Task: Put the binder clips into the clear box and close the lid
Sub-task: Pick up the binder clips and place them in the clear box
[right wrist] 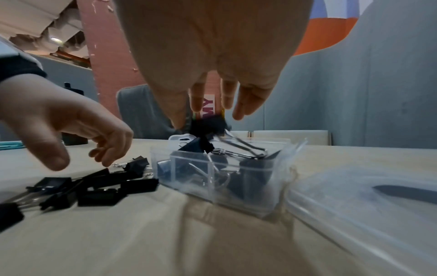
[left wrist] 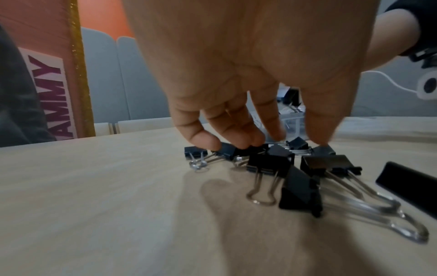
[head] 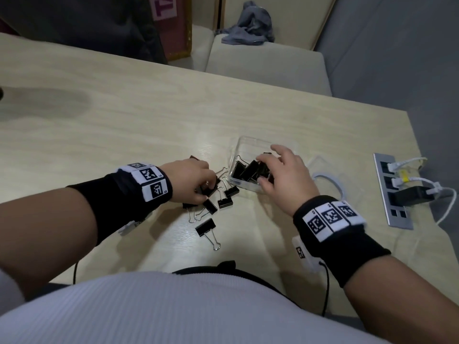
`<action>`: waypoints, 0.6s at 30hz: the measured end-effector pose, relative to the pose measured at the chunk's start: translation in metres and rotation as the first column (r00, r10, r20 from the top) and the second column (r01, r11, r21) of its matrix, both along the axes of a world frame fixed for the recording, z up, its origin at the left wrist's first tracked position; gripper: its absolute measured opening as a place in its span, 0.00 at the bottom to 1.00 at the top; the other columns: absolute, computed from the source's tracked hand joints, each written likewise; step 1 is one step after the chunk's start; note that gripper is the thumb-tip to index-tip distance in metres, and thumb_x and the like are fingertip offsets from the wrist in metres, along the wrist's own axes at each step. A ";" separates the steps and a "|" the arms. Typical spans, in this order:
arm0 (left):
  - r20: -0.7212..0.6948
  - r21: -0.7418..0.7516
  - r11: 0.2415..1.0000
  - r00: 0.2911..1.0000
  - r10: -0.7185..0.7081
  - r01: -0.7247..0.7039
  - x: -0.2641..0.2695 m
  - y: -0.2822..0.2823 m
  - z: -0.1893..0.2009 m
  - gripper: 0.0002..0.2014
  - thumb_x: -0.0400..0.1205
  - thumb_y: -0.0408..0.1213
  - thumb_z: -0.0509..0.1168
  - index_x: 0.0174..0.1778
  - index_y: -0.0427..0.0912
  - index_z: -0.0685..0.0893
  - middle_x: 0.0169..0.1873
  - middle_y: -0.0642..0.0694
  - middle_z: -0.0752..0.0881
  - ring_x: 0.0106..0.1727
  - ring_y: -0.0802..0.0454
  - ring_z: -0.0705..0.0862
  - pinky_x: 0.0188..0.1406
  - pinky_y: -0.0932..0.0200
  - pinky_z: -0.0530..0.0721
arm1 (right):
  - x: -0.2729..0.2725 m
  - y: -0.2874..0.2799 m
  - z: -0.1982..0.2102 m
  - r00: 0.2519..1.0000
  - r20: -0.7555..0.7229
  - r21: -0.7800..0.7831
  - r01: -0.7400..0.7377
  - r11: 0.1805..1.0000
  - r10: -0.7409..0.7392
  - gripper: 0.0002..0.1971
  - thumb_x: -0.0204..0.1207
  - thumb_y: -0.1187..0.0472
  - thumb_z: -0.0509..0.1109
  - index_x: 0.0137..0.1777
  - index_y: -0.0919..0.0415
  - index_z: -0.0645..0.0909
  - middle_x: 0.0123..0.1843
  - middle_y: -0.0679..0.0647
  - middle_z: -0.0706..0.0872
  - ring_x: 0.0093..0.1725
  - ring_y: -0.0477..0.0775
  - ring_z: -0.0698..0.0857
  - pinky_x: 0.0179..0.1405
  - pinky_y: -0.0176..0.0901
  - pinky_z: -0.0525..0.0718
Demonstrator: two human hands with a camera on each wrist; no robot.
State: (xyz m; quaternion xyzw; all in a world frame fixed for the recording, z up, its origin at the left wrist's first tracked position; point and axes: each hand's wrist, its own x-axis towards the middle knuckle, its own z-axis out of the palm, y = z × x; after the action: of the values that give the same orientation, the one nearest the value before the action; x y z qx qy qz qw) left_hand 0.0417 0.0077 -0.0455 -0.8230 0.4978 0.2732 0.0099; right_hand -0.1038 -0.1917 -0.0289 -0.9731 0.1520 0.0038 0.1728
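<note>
The clear box (head: pixel 248 141) stands open on the table, right of centre, with several black binder clips (head: pixel 250 170) inside. My right hand (head: pixel 262 170) hovers over it; in the right wrist view the right hand (right wrist: pixel 189 119) pinches a blurred black clip (right wrist: pixel 208 124) just above the box (right wrist: pixel 212 179). The clear lid (head: pixel 320 167) lies flat to the right of the box, also seen as the lid (right wrist: pixel 354 196). Several loose clips (head: pixel 206 227) lie left of the box. My left hand (head: pixel 207 188) reaches into that pile with fingers curled round a clip (left wrist: pixel 269 162).
The pale wooden table (head: pixel 124 115) ends at the right near a grey power strip (head: pixel 393 192) with white cables (head: pixel 422 180) and a black adapter (head: pixel 409 196). A white cable loop (head: pixel 330 180) lies under the lid. Cushioned seats (head: pixel 268 63) stand behind.
</note>
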 end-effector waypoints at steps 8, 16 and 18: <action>-0.025 0.097 0.995 0.999 0.019 -0.017 0.002 0.010 -0.008 0.28 0.71 0.43 0.76 0.66 0.51 0.74 0.59 0.47 0.76 0.53 0.46 0.81 0.49 0.54 0.79 | -0.014 0.060 -0.023 0.874 -0.101 -0.001 -0.478 0.878 0.475 0.17 0.77 0.58 0.63 0.65 0.50 0.78 0.67 0.50 0.81 0.64 0.59 0.79 0.62 0.57 0.77; 0.020 -0.127 0.976 0.984 0.179 -0.175 0.006 0.009 -0.008 0.15 0.76 0.38 0.65 0.60 0.49 0.81 0.55 0.45 0.80 0.55 0.44 0.82 0.52 0.52 0.81 | -0.028 0.074 -0.040 0.760 -0.308 0.042 -0.589 0.807 0.572 0.19 0.76 0.55 0.66 0.67 0.51 0.75 0.70 0.54 0.76 0.66 0.62 0.75 0.63 0.58 0.74; 0.119 -0.185 0.960 0.965 0.234 -0.210 0.014 0.011 -0.008 0.18 0.78 0.38 0.64 0.64 0.52 0.79 0.61 0.45 0.79 0.60 0.42 0.79 0.55 0.47 0.82 | -0.030 0.068 -0.042 0.794 -0.324 0.013 -0.540 0.842 0.514 0.17 0.74 0.57 0.67 0.64 0.55 0.76 0.65 0.55 0.78 0.60 0.62 0.77 0.57 0.56 0.77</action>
State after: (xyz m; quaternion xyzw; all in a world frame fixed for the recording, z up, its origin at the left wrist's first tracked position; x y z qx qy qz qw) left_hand 0.0552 0.0187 -0.0532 -0.8886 0.4218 0.1708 -0.0568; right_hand -0.1335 -0.1237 -0.0705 -0.9696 -0.0993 0.2006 0.0992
